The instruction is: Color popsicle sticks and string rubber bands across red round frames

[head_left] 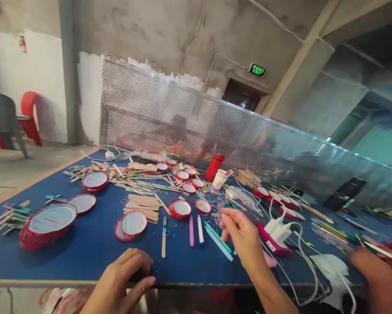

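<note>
My left hand (124, 279) is at the table's front edge, palm down. Its fingers curve and the thumb stands apart, with nothing visible between them. My right hand (240, 233) is over the table beside a loose heap of thin coloured bands (217, 203). Its thumb and fingertips come together; whatever they pinch, if anything, is too small to make out. Between my hands lie a wooden stick with a coloured end (163, 240), a purple marker (191, 231), a white marker (200, 230) and teal markers (219, 244). Red-rimmed discs (134, 223) and plain wooden sticks (141, 207) lie beyond.
A magenta power strip (279, 248) with white chargers and trailing cables sits right of my right hand. A co-worker's blurred hand (375, 270) holds a slim white tool at far right. A red bottle (214, 167) and paper cup (219, 179) stand near the perforated metal screen (182, 104).
</note>
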### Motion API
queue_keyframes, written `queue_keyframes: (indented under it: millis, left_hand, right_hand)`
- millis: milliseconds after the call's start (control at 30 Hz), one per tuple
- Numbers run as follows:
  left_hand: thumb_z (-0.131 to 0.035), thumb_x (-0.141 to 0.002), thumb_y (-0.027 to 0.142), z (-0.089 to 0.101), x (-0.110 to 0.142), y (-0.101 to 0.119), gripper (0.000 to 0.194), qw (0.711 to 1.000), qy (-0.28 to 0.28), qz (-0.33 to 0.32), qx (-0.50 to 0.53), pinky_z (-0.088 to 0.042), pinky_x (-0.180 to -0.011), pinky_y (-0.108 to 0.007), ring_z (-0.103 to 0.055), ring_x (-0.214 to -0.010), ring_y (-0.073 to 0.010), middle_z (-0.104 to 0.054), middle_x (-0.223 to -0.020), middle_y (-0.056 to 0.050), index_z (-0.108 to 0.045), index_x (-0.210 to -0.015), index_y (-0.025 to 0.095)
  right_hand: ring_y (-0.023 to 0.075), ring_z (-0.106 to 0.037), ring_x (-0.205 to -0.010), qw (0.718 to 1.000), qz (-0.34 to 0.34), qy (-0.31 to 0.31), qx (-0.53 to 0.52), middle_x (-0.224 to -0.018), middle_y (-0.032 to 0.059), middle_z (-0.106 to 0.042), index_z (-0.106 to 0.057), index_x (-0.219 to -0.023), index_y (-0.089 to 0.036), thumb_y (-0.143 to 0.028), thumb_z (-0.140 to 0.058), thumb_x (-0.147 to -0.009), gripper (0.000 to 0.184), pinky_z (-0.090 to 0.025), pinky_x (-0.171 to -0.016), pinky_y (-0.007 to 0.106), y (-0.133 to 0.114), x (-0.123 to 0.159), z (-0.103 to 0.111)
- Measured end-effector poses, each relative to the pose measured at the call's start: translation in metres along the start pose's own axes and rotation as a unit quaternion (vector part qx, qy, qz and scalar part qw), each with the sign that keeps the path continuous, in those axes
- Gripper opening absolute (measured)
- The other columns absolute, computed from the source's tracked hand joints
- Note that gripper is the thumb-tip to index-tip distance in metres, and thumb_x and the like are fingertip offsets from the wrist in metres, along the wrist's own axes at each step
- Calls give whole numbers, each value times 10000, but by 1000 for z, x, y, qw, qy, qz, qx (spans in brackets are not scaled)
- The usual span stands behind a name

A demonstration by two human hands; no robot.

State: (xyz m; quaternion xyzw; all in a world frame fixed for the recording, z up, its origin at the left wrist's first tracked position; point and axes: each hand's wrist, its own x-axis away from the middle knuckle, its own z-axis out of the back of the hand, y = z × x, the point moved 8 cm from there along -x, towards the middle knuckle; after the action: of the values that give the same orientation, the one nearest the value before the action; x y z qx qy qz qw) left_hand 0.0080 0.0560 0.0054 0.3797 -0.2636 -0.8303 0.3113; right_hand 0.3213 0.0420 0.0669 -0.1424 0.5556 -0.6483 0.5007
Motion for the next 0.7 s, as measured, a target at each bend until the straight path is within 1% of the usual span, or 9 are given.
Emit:
queue_keyframes:
  millis: [67,167,300,367,467,533,600,633,700]
  left_hand:
    - [-626,-962,328,-4,-5,-6,133,998,28,-7,-57,-616,-816,-252,-755,-936,-217,-783,-1011,-55,-698,-883,251]
    - [-651,-930,286,-11,-7,-10,75,987,58,-15,-147,-644,-862,-336,-751,-1035,-268,-777,-1111,-71,-710,-890,263]
    - [-666,-909,289,-14,-7,-11,56,973,78,-19,-217,-648,-899,-456,-727,-1115,-328,-770,-1147,-84,-715,-895,265]
    - [-655,-922,334,-12,-8,-7,100,967,94,-29,-234,-656,-880,-472,-736,-1102,-339,-777,-1139,-95,-722,-908,261]
    - [-558,-988,407,-5,-8,2,249,961,137,-40,-235,-669,-837,-433,-762,-1047,-329,-797,-1074,-110,-724,-911,238]
    - [-486,-1024,443,-2,-6,7,330,965,148,-56,-211,-669,-807,-369,-786,-977,-297,-815,-994,-94,-724,-927,236]
    - [-475,-1032,456,-2,-4,6,329,978,122,-58,-157,-656,-751,-278,-804,-861,-244,-825,-923,-51,-721,-943,257]
    - [-486,-1029,450,-2,-3,2,302,987,99,-40,-117,-642,-719,-236,-804,-805,-215,-826,-899,-28,-717,-952,272]
    - [-507,-1017,430,-1,-3,-13,237,997,57,34,-29,-613,-686,-185,-794,-749,-178,-823,-862,13,-701,-990,297]
  right_hand:
    - [167,-620,-472,999,12,21,41,-692,2,-663,-638,-1025,-170,-604,-574,-860,469,-480,-525,306,2,-19,19]
    - [198,-648,-527,993,30,-8,111,-659,13,-680,-646,-925,-194,-471,-532,-867,305,-470,-538,309,8,-44,18]
    - [193,-654,-610,965,90,-113,221,-660,-1,-703,-665,-740,-227,-250,-584,-797,102,-451,-595,289,4,-57,-25]
    - [184,-660,-687,940,142,-163,266,-722,-15,-710,-686,-763,-233,-148,-610,-765,114,-459,-650,276,-4,-52,-52]
    - [175,-664,-796,898,224,-205,318,-838,-12,-705,-713,-885,-238,-44,-622,-762,247,-473,-729,263,-14,-39,-88]
    - [180,-661,-828,873,271,-209,347,-874,3,-695,-711,-876,-229,-9,-632,-772,256,-475,-743,264,-18,-32,-105]
    - [185,-650,-812,852,313,-197,370,-860,14,-682,-686,-796,-215,5,-642,-790,224,-472,-726,269,-22,-26,-113]
    - [187,-640,-797,843,332,-186,380,-847,18,-674,-667,-764,-210,2,-644,-804,218,-470,-717,275,-26,-22,-113]
    - [196,-619,-779,826,370,-157,395,-834,31,-660,-635,-743,-203,-20,-641,-841,208,-464,-707,293,-36,-10,-111]
